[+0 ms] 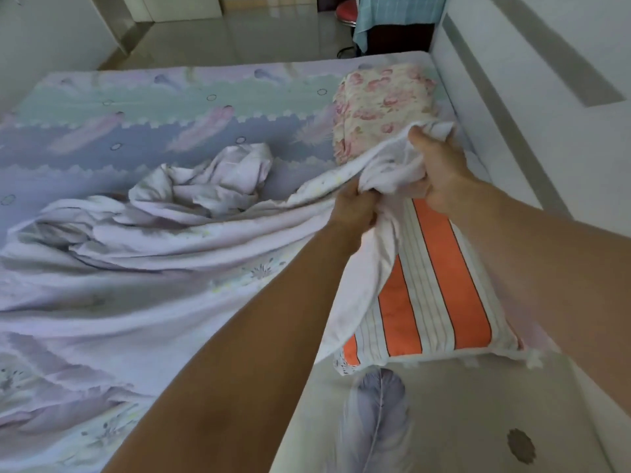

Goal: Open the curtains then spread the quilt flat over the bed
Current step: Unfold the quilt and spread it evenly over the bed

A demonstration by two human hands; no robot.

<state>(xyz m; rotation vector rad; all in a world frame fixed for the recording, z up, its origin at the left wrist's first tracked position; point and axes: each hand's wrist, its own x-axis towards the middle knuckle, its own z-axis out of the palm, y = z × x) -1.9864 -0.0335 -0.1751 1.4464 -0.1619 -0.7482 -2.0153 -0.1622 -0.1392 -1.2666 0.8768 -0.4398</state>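
Note:
A pale lilac quilt (136, 261) lies crumpled across the near half of the bed (143, 107), bunched into a heap at the middle. My left hand (353, 206) grips a fold of its edge. My right hand (440, 172) grips the quilt's corner just beyond, lifted above an orange-and-white striped pillow (440, 285). The two hands are close together near the head of the bed. No curtains are in view.
A pink floral pillow (382, 104) lies past my hands by the white headboard (512, 97) on the right. The feather-print sheet is bare on the far half. Beyond the bed are a tiled floor (222, 39), a red stool (346, 11) and a cloth-covered table (396, 18).

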